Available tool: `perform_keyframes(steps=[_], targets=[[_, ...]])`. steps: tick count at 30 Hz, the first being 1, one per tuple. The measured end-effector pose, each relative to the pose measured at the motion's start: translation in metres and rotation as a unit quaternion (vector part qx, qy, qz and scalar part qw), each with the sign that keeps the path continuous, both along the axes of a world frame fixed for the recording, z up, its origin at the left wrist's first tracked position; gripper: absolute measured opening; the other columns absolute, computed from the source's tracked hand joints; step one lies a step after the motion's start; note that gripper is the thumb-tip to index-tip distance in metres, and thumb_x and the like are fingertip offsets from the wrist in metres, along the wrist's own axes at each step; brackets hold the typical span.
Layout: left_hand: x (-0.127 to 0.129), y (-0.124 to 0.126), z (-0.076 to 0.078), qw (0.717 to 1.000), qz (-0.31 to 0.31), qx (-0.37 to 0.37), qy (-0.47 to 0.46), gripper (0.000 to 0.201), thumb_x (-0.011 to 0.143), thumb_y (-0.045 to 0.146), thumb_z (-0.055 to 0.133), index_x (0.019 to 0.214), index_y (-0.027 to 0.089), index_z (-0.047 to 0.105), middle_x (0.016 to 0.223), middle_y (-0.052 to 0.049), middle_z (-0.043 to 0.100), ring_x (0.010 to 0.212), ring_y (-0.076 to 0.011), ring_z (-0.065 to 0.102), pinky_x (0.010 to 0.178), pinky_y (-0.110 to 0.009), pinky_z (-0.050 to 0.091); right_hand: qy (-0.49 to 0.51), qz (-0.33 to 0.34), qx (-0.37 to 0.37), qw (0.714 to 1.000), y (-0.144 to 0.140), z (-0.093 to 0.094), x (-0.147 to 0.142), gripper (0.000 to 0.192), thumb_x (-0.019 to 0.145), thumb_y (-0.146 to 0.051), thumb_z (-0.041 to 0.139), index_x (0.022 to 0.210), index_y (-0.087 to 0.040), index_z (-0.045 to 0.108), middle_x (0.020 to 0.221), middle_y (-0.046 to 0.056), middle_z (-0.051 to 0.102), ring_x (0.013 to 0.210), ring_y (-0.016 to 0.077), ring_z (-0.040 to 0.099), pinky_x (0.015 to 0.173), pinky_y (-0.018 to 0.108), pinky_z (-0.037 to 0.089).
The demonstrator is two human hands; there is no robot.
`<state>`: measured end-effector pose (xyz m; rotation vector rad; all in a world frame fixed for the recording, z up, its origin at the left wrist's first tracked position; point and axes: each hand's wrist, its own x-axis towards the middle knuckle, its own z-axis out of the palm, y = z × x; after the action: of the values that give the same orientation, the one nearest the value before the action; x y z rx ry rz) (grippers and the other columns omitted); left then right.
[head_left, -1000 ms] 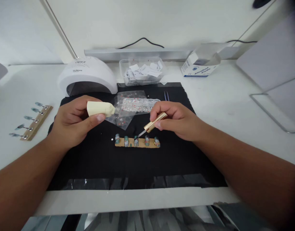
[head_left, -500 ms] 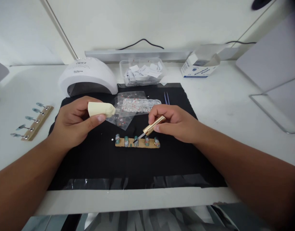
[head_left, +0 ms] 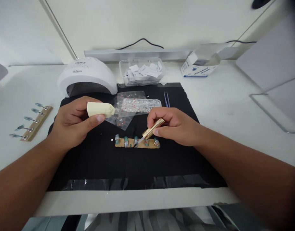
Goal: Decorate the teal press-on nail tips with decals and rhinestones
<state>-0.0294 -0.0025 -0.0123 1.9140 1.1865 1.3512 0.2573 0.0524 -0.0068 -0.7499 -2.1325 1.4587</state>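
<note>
The right hand (head_left: 176, 126) has its grip pinched shut around a gold-handled brush (head_left: 152, 128), thumb below and fingers on top, the handle slanting down and to the left. The brush tip sits at the middle of a row of painted nail tips (head_left: 136, 141) standing on a wooden strip (head_left: 137, 145), so the strip lies just below and left of the hand, with the fingers near its right end. The strip rests on a black mat (head_left: 101, 160) spread over the white table (head_left: 233, 102).

The left hand (head_left: 72, 125) has its grip wrapped closed on a cream bottle (head_left: 99, 109), held level above the mat with its neck pointing right, well apart from the strip.

Behind the hands lie a clear rhinestone box (head_left: 141, 105) on plastic sheets, blue tweezers (head_left: 167, 99) and a white nail lamp (head_left: 87, 77). Off the mat to the left sits a second wooden strip with nail stands (head_left: 32, 122)
</note>
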Motion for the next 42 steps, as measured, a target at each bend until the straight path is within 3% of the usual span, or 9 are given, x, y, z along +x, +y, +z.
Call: perform_keyframes(steps=[17, 42], targets=[[0.0002, -0.0008, 0.001, 1.0, 0.002, -0.003, 0.001, 0.018, 0.084, 0.019, 0.075, 0.102, 0.018, 0.073, 0.087, 0.001, 0.073, 0.075, -0.0074, 0.064, 0.067, -0.016, 0.049, 0.007, -0.016, 0.001, 1.0, 0.0013, -0.0025, 0.0006, 0.007, 0.076, -0.013, 0.057, 0.077, -0.02, 0.058, 0.065, -0.005, 0.055, 0.055, 0.0085, 0.045, 0.051, 0.022, 0.036], [0.0001, -0.0015, 0.0009, 1.0, 0.016, -0.014, 0.005, 0.019, 0.083, 0.024, 0.076, 0.101, 0.019, 0.073, 0.085, 0.0, 0.073, 0.073, -0.0112, 0.064, 0.063, -0.021, 0.05, 0.023, -0.033, 0.007, 0.999, 0.0012, -0.0028, 0.0009, 0.007, 0.076, -0.013, 0.059, 0.076, -0.02, 0.059, 0.068, -0.004, 0.058, 0.057, 0.0086, 0.047, 0.052, 0.023, 0.037]])
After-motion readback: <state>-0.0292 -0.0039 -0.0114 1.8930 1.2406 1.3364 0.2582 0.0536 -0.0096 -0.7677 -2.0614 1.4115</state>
